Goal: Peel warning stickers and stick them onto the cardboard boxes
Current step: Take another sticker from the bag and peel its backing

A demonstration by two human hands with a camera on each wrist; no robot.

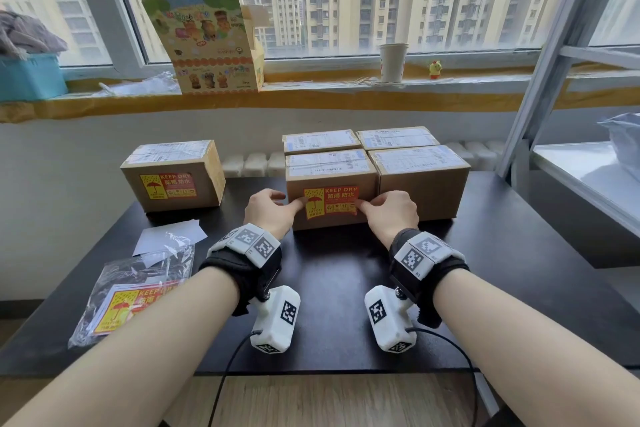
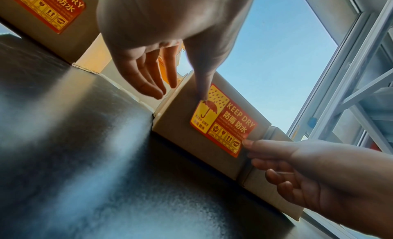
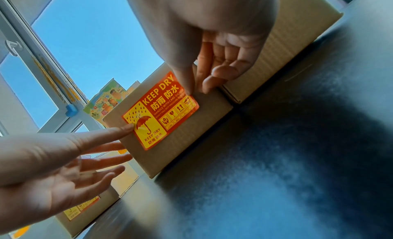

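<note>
A red and yellow KEEP DRY sticker (image 1: 330, 203) (image 2: 223, 121) (image 3: 161, 111) lies flat on the front face of the near-left cardboard box (image 1: 330, 224) in a block of boxes. My left hand (image 1: 277, 210) presses its index fingertip (image 2: 204, 94) on the sticker's left edge by the umbrella, other fingers spread straight. My right hand (image 1: 388, 211) (image 3: 212, 49) presses on the sticker's right edge, its other fingers loosely curled. A separate box (image 1: 173, 177) to the left carries its own sticker (image 1: 168, 185). Further stickers sit in a clear bag (image 1: 131, 291).
Three more boxes (image 1: 419, 177) complete the block on the black table (image 1: 332, 288). White backing paper (image 1: 169, 237) lies near the bag. A colourful carton (image 1: 207, 42), a paper cup (image 1: 393, 62) and a small yellow figure (image 1: 435, 69) stand on the windowsill. A metal shelf (image 1: 554, 80) rises at the right.
</note>
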